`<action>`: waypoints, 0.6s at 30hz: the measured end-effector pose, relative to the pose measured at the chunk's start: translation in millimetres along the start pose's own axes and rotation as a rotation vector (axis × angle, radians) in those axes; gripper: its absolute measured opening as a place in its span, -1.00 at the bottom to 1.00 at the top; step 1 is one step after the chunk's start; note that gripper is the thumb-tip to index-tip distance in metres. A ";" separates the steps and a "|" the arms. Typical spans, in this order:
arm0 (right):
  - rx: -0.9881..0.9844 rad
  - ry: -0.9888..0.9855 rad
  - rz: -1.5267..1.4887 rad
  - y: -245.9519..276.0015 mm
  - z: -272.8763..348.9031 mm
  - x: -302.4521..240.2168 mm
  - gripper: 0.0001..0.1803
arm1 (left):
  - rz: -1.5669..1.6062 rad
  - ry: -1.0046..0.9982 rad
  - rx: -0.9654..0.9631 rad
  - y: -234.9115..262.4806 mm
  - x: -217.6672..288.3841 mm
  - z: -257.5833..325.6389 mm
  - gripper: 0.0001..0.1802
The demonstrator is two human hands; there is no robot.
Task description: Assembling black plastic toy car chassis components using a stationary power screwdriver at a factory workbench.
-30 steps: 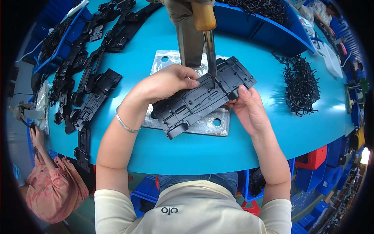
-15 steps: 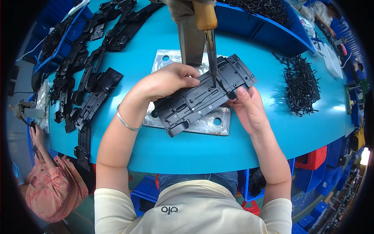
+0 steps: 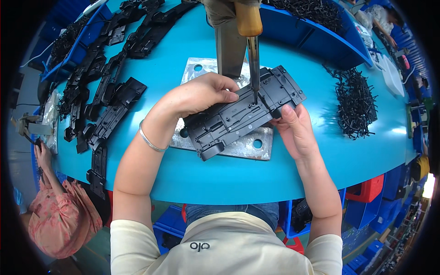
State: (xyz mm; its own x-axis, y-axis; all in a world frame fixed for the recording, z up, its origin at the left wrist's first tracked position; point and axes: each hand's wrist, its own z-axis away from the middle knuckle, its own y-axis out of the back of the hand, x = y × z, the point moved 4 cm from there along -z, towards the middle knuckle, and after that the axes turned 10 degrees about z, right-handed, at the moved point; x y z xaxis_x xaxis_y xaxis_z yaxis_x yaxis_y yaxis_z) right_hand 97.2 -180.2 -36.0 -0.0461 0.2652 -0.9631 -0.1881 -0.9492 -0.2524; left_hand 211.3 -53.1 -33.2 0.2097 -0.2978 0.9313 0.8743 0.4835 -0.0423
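A long black plastic panel (image 3: pixel 238 117) lies slanted on a bare metal base plate (image 3: pixel 238 146) at the table's middle. My left hand (image 3: pixel 197 94) grips its upper edge, fingers curled over it. My right hand (image 3: pixel 295 130) holds the panel's right lower side, thumb on top. A hanging screwdriver (image 3: pixel 251 50) with a wooden-coloured handle points straight down, its tip touching the panel between my hands.
Several black plastic panels (image 3: pixel 107 105) are piled along the left of the blue table (image 3: pixel 220 178). A heap of small black clips (image 3: pixel 355 101) lies at the right. Blue bins (image 3: pixel 316 32) line the far edge. Another person (image 3: pixel 55 211) in pink is at lower left.
The panel has shifted slightly under the screwdriver tip, and my hands have adjusted their hold with it.
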 end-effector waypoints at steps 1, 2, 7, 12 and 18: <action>-0.002 0.005 0.000 0.0 0.0 0.1 -0.38 | 0.000 0.000 -0.001 0.2 -0.5 -0.4 -0.82; -0.001 0.004 0.000 0.2 0.3 0.3 -0.38 | 0.004 -0.004 -0.014 0.1 -1.2 -1.0 -0.82; 0.006 0.010 -0.001 0.5 -0.6 -0.4 -0.40 | 0.014 -0.015 -0.026 0.0 0.4 -1.6 -0.83; -0.011 -0.001 0.006 2.2 -1.4 -0.7 -0.45 | -0.040 0.034 -0.017 0.3 4.7 0.3 -0.77; -0.013 -0.079 -0.065 3.5 -1.4 3.5 -0.56 | -0.124 0.023 0.060 5.3 2.4 -1.5 -0.76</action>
State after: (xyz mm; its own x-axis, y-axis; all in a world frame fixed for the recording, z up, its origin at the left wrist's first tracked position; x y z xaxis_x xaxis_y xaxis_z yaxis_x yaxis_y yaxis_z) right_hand 97.8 -182.9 -40.3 -0.1119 0.3381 -0.9344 -0.1802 -0.9316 -0.3155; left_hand 217.1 -52.5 -31.7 0.1123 -0.3765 0.9196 0.8665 0.4901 0.0949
